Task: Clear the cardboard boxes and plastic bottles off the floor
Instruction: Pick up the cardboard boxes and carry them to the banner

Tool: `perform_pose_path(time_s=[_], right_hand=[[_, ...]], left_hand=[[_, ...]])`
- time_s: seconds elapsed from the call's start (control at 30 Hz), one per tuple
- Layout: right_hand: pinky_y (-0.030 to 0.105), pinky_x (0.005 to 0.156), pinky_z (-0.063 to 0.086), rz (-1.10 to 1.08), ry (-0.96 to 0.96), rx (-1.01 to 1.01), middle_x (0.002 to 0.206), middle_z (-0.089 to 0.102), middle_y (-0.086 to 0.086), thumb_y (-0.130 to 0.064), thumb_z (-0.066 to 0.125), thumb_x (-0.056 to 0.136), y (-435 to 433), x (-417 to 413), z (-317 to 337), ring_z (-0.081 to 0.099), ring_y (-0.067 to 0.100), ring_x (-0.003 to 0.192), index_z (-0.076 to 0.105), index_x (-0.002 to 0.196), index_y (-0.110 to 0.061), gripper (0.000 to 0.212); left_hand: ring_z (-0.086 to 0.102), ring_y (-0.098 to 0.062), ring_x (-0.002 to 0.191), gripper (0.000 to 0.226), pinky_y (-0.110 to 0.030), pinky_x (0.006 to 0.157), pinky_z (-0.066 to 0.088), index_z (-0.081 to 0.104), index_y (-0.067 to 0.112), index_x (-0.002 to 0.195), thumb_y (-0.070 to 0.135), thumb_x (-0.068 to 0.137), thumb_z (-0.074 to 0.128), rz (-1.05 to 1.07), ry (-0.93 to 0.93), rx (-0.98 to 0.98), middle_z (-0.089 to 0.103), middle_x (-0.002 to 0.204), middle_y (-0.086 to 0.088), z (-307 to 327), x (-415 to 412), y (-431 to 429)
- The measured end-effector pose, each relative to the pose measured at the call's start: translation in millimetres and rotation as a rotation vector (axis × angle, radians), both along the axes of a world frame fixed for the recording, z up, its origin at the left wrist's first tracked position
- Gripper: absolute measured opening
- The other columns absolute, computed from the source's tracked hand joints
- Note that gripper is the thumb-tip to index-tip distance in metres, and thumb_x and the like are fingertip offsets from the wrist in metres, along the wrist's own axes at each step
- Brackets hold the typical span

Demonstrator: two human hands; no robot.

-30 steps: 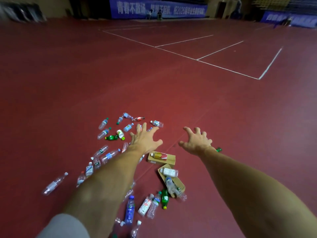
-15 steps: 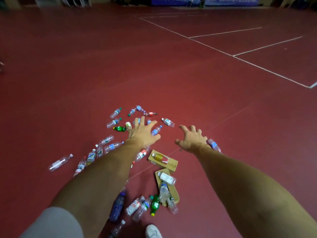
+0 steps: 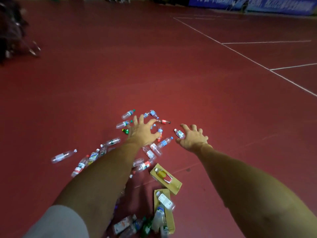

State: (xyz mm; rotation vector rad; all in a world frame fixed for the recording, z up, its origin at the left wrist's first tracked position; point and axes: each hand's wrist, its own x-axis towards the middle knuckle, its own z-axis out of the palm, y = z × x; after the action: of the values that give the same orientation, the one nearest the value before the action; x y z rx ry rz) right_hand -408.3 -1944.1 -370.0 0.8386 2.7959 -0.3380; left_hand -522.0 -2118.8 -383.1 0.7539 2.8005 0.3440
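Observation:
Several plastic bottles [image 3: 127, 114] lie scattered on the red floor [image 3: 171, 74] in front of me. Two flat cardboard boxes lie lower in the view: one cardboard box [image 3: 175, 183] carries a yellow bottle [image 3: 161, 173], the other cardboard box [image 3: 169, 215] carries clear bottles. My left hand [image 3: 142, 133] is stretched out above the far bottles with fingers spread, holding nothing. My right hand [image 3: 193, 137] reaches forward beside it with fingers spread and bent, just right of a small white-labelled bottle [image 3: 179, 133]. Neither hand touches a bottle that I can see.
White court lines [image 3: 240, 54] cross the floor at the upper right. Blue banners [image 3: 257, 4] line the far wall. A dark blurred heap [image 3: 12, 31] sits at the upper left edge. More bottles [image 3: 130, 224] lie near my feet at the bottom.
My view has swung left and downward, so the court lines slid right. Both outstretched hands have moved forward over the far end of the bottle scatter; the boxes now lie closer below me.

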Motion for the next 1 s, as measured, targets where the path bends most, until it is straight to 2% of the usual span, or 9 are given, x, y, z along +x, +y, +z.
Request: perform_pose_path(time_s=[0.17,0.3,0.4,0.57,0.63,0.67,0.77,0.9,1.0], right_hand=[[0.058,0.104,0.036,0.127,-0.015,-0.012,0.149,0.033,0.008,-0.054,0.056,0.093,19,-47,-11,0.035,0.036,0.134,0.023,0.154,-0.038,0.072],[0.062,0.107,0.034,0.270,-0.054,-0.030,0.152,0.029,0.009,-0.056,0.057,0.092,39,-84,-36,0.032,0.037,0.137,0.023,0.155,-0.036,0.074],[0.061,0.106,0.033,0.398,-0.069,-0.048,0.155,0.028,0.010,-0.056,0.057,0.092,48,-110,-66,0.029,0.038,0.140,0.024,0.154,-0.036,0.073],[0.059,0.108,0.035,0.579,-0.110,-0.156,0.145,0.039,0.011,-0.061,0.049,0.082,55,-123,-149,0.036,0.039,0.135,0.032,0.150,-0.036,0.074],[0.055,0.114,0.027,0.635,-0.102,-0.169,0.151,0.038,0.010,-0.076,0.033,0.066,57,-120,-201,0.033,0.037,0.140,0.034,0.150,-0.035,0.094],[0.054,0.117,0.023,0.643,-0.126,-0.175,0.158,0.031,0.010,-0.078,0.034,0.066,58,-116,-228,0.027,0.036,0.145,0.031,0.152,-0.034,0.097],[0.063,0.116,0.021,0.669,-0.186,-0.183,0.165,0.012,0.008,-0.070,0.050,0.075,63,-101,-315,0.014,0.040,0.150,0.015,0.154,-0.043,0.090],[0.064,0.114,0.023,0.662,-0.230,-0.205,0.161,0.020,0.012,-0.070,0.046,0.071,67,-78,-435,0.017,0.040,0.149,0.025,0.153,-0.040,0.090],[0.062,0.113,0.027,0.666,-0.259,-0.163,0.161,0.017,0.008,-0.059,0.060,0.086,78,-65,-533,0.020,0.039,0.146,0.025,0.152,-0.038,0.077]], left_hand=[[-0.003,-0.036,0.152,0.068,-0.066,0.116,0.008,0.028,0.045,0.151,0.059,0.089,0.053,0.112,-0.053,-0.013,0.001,0.167,-0.009,-11,-16,9],[0.001,-0.035,0.152,0.067,-0.063,0.117,0.012,0.030,0.045,0.151,0.060,0.090,0.053,0.254,-0.066,-0.005,0.006,0.166,-0.009,-28,-19,20],[0.005,-0.035,0.152,0.067,-0.062,0.118,0.015,0.032,0.044,0.151,0.058,0.089,0.055,0.407,-0.086,0.041,0.012,0.165,-0.010,-55,-9,24],[-0.005,-0.034,0.153,0.071,-0.066,0.116,0.012,0.026,0.047,0.152,0.069,0.088,0.049,0.605,-0.171,-0.050,0.003,0.167,-0.009,-130,10,28],[-0.008,-0.032,0.153,0.070,-0.067,0.116,0.012,0.025,0.047,0.152,0.064,0.089,0.052,0.658,-0.194,-0.058,0.000,0.167,-0.007,-169,20,31],[-0.008,-0.032,0.153,0.070,-0.068,0.116,0.013,0.026,0.048,0.151,0.063,0.089,0.053,0.672,-0.203,-0.061,-0.001,0.167,-0.007,-191,27,32],[-0.008,-0.032,0.153,0.068,-0.068,0.115,0.015,0.029,0.049,0.149,0.064,0.088,0.054,0.706,-0.229,-0.054,-0.001,0.167,-0.006,-275,51,34],[-0.007,-0.033,0.153,0.074,-0.070,0.114,0.015,0.023,0.050,0.152,0.068,0.086,0.053,0.698,-0.281,-0.080,-0.003,0.167,-0.006,-414,81,36],[-0.003,-0.034,0.153,0.075,-0.071,0.114,0.015,0.025,0.051,0.152,0.069,0.085,0.054,0.696,-0.314,-0.071,-0.004,0.167,-0.006,-519,99,49]])
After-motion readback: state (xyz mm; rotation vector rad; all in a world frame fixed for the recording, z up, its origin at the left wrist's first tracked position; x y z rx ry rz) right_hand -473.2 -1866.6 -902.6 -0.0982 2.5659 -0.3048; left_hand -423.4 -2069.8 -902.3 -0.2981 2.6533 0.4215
